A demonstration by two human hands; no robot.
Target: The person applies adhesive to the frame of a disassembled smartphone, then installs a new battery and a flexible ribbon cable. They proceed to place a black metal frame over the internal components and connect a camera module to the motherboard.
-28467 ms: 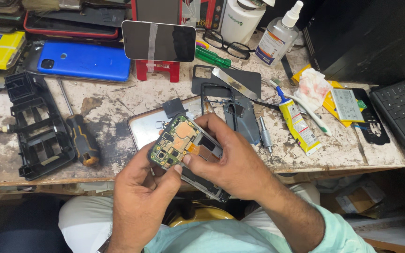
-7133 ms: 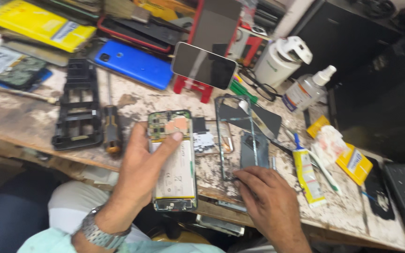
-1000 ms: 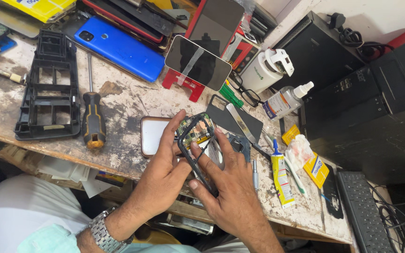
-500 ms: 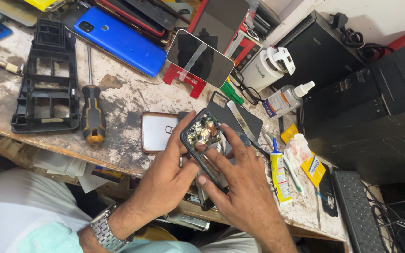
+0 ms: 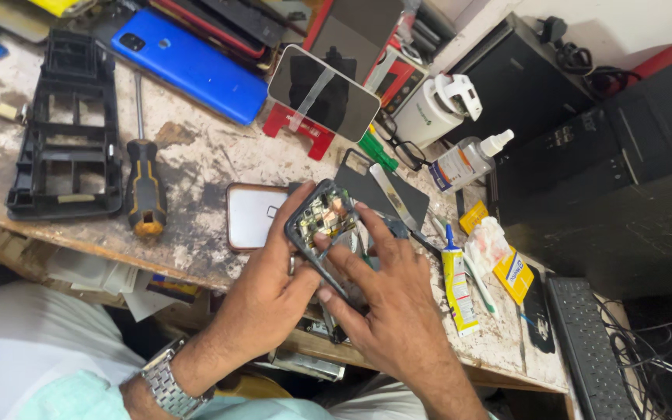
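Phone frame point(image 5: 328, 233) with its circuit board exposed sits in both hands, just above the near edge of the workbench point(image 5: 196, 163), in the head view. The left hand point(image 5: 270, 292) cups the frame from below, thumb curled up its near long rim and fingers hidden behind. The right hand point(image 5: 386, 299) lies over it, fingers spread, with the forefinger tip pressing down into the frame close to the board.

By the look of it, the piece is light and thin: a stiff plastic rim around a fragile middle, with bare components and a ribbon that could tear or bend under a careless push. The safest hold is probably on the long outer rims, as the left hand has it, keeping pressure off the board itself; the smooth edges may slip if squeezed at a corner.

Behind the hands, a rose-edged phone back point(image 5: 252, 216) lies flat on the bench, with a yellow-handled screwdriver point(image 5: 144, 190) to its left, and a glue tube point(image 5: 456, 284) to the right.

Compared with half a second ago, the frame has barely moved and the grip is the same. The right fingers now reach further across the frame, towards its upper end.
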